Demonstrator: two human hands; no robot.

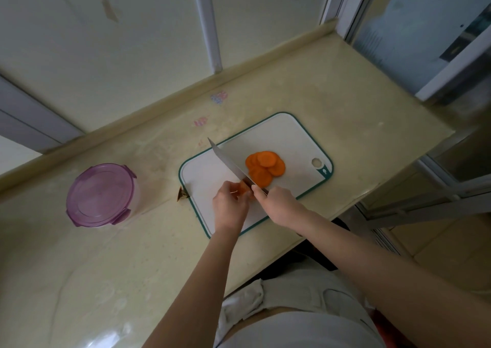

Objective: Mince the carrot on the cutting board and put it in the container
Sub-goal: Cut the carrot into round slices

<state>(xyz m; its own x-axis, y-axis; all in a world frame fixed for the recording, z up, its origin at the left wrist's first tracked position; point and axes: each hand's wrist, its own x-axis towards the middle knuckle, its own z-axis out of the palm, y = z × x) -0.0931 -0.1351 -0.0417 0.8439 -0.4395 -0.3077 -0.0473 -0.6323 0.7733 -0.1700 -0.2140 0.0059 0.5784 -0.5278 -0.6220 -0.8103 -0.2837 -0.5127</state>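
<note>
Two bare hands are working over a white rectangular plastic cutting board with a teal rim, which is lying at an angle on a pale cream countertop. The left hand is curling its fingers round a short orange carrot stub and holding it down on the near part of the board. The right hand is gripping the handle of a broad steel kitchen knife, with the forefinger lying along the top of the blade near the handle. The blade is standing on edge just beside the stub, its tip reaching past the far left rim of the board. Right of the blade, a loose heap of round orange carrot slices is lying overlapped on the middle of the board, apart from both hands.

Well to the left of the board, a round clear plastic container with a translucent purple clip-on lid is sitting on the countertop with its lid on. A small brown scrap is lying on the countertop, touching the board's left edge. Some faint pink marks are showing on the countertop beyond the board, near the wall. At the bottom of the view, a crumpled white cloth is hanging at the person's waist.
</note>
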